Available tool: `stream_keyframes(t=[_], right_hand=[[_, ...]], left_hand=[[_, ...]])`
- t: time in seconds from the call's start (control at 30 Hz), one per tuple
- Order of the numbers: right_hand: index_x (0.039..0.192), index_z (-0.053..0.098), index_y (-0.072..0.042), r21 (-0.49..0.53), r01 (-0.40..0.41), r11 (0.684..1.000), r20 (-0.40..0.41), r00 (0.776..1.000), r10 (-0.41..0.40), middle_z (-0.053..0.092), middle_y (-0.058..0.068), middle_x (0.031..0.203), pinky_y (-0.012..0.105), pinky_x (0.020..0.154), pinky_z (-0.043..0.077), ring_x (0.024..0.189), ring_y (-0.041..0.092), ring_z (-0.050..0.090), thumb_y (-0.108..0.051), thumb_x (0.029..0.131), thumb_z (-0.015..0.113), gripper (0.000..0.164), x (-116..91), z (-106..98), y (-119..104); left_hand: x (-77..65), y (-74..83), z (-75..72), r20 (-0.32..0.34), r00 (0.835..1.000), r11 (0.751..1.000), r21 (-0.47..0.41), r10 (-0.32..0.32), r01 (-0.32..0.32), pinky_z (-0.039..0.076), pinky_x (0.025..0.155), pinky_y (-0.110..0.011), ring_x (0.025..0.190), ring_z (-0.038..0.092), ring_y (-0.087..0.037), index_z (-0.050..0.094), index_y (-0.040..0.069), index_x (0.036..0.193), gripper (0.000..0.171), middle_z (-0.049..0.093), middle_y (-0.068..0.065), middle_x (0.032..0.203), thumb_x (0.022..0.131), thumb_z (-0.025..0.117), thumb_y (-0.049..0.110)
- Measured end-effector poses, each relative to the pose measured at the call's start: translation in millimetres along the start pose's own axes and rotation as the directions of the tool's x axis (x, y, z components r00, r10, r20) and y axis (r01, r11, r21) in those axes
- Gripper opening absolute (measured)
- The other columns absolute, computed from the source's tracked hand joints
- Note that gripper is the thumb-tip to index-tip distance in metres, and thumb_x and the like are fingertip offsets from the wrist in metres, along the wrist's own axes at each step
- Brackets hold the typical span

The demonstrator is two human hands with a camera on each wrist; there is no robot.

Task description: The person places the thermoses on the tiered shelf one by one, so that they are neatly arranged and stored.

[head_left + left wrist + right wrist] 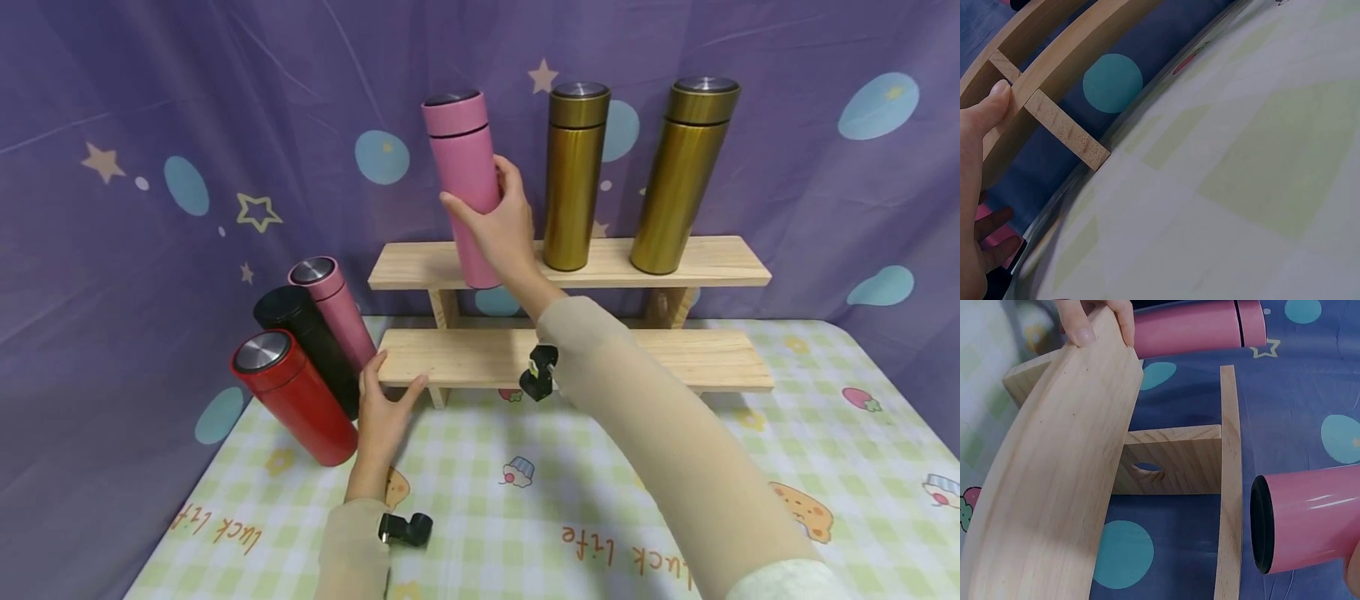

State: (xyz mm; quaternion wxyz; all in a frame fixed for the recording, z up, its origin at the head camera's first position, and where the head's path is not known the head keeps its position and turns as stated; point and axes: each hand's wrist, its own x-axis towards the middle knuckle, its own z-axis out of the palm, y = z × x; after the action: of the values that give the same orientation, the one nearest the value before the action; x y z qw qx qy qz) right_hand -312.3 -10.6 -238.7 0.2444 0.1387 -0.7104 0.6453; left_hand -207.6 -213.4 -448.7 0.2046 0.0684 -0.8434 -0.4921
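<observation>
My right hand (504,223) grips a pink thermos flask (463,167) round its body, over the left part of the upper board of a two-tier wooden shelf (465,354). In the right wrist view a small gap parts the flask's dark base (1262,525) from the upper board (1229,487). My left hand (384,412) holds the left end of the lower board, thumb on its front edge and fingers round the end. Two gold thermos flasks (576,179) stand on the upper board, the right one appearing tilted.
Left of the shelf stand a red flask (300,400), a black flask (318,350) and another pink flask (339,312), close together. A green checked cloth (480,517) covers the table. Behind hangs a purple curtain (300,100) with stars and blue spots.
</observation>
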Motion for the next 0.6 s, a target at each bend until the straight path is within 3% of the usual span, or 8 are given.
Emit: stream_keyframes(t=[0.6], right_hand=[[0.145, 0.035, -0.01, -0.057, 0.011, 0.998, 0.005, 1.0, -0.011, 0.055, 0.006, 0.136, 0.024, 0.093, 0.044, 0.116, 0.013, 0.056, -0.033, 0.08, 0.084, 0.085, 13, 9, 8]], left_hand=[[0.3, -0.5, 0.0, 0.01, 1.0, 1.0, -0.006, -0.004, 0.004, 0.028, 0.111, -0.05, 0.14, 0.034, -0.032, 0.035, 0.015, 0.149, 0.084, 0.033, -0.012, 0.152, 0.084, 0.078, 0.045]])
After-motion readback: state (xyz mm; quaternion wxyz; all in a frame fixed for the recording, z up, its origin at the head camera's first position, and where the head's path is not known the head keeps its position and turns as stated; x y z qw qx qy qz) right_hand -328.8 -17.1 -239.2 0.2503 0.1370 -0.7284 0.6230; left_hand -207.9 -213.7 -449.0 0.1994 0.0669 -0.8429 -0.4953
